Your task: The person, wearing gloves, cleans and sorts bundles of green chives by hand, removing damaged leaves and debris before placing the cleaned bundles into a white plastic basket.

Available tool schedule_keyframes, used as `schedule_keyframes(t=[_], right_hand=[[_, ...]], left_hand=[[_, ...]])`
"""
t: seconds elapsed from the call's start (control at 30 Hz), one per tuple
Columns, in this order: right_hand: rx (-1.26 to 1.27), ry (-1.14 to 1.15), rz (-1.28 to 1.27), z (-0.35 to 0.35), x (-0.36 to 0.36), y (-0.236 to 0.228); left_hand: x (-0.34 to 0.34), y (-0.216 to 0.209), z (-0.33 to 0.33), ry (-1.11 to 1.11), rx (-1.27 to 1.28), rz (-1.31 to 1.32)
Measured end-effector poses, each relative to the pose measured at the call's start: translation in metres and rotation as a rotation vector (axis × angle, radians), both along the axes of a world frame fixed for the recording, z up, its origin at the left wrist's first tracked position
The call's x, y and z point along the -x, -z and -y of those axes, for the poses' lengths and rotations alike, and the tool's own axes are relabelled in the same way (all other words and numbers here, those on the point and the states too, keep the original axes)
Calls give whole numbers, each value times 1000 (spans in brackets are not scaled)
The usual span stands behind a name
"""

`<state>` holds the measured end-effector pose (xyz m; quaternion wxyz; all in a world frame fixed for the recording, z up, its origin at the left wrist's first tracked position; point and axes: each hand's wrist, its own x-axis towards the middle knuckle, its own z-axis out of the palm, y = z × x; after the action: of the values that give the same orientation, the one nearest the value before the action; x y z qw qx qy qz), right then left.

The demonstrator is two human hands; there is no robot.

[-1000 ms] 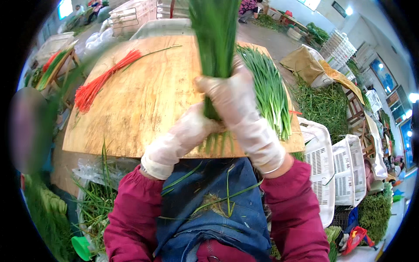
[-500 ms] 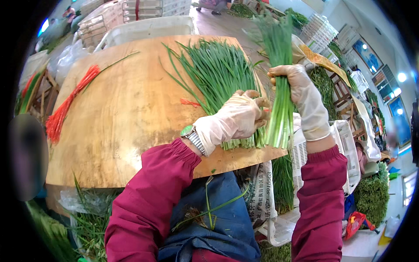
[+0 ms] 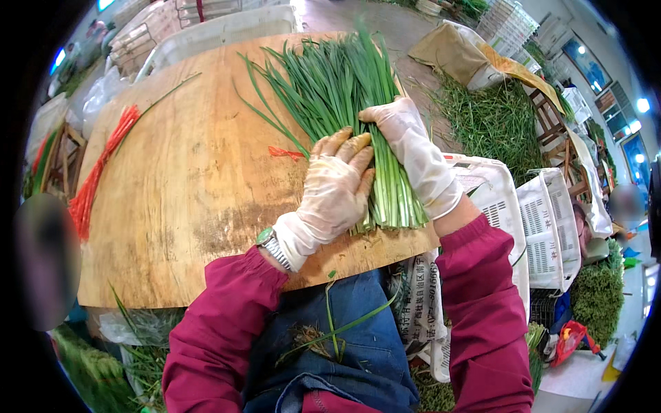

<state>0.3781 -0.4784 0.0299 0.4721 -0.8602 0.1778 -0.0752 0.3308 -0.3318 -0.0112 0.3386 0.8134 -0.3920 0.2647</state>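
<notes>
A thick pile of green chives lies on the wooden tabletop, pale stem ends toward me. My right hand, in a whitish glove, is closed round a bunch of chives at the pile's right side. The bunch rests down on the table with the others. My left hand, gloved too, lies over the stems from the left, fingers a little apart, their tips against the chives next to my right hand. Just left of the pile is a short red strip tie.
A bundle of red strip ties lies at the table's left, with a single green stalk beside it. White plastic crates stand to the right. Loose greens cover the floor beyond, and a white crate sits behind the table.
My right hand has brought its raised bunch of chives down and left onto the pile. My left hand has shifted left and its fingers have moved onto the stems.
</notes>
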Motion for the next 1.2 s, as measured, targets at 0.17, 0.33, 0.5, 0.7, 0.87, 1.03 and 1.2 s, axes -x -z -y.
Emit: schedule_keyframes(t=[0.17, 0.33, 0.5, 0.7, 0.87, 1.03, 1.2], right_hand=[[293, 61, 257, 2, 0, 8], [522, 93, 317, -6, 4, 7], [656, -50, 142, -4, -5, 8], [408, -106, 165, 10, 4, -13], [403, -90, 237, 23, 8, -20], [177, -11, 386, 82, 34, -19], [-378, 141, 449, 145, 142, -39]], left_hand=[[0, -11, -17, 47, 235, -143], [9, -13, -22, 107, 97, -296], [18, -16, -33, 35, 142, -357], [43, -29, -62, -30, 249, -385], [74, -36, -77, -16, 267, -330], [110, -42, -56, 152, 151, -395], [131, -22, -30, 338, -18, -553]])
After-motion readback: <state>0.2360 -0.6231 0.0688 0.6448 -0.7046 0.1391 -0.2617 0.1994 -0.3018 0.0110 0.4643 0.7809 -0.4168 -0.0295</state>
